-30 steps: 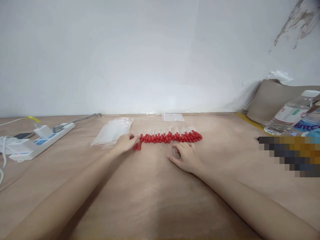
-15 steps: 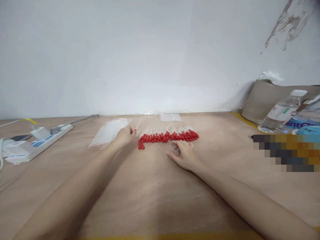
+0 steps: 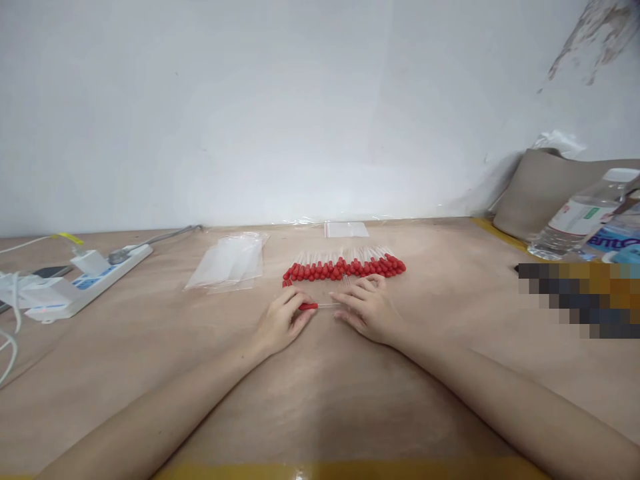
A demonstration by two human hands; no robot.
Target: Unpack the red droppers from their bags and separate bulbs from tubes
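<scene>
A row of several red-bulbed glass droppers (image 3: pixel 345 267) lies across the middle of the wooden table (image 3: pixel 320 393). Just in front of it, my left hand (image 3: pixel 283 321) pinches the red bulb of one dropper (image 3: pixel 315 306), which lies level between both hands. My right hand (image 3: pixel 367 308) holds its clear glass end with the fingertips. The two hands sit close together, a little in front of the row.
Clear plastic bags (image 3: pixel 227 261) lie left of the row, and a small zip bag (image 3: pixel 346 229) lies behind it. A white power strip with plugs (image 3: pixel 80 280) is at far left. A beige bag (image 3: pixel 547 190) and water bottle (image 3: pixel 583 220) stand at right.
My left hand lifted one dropper from the row's left end, carried it up, then brought it down in front of the row. My right hand took hold of its glass end.
</scene>
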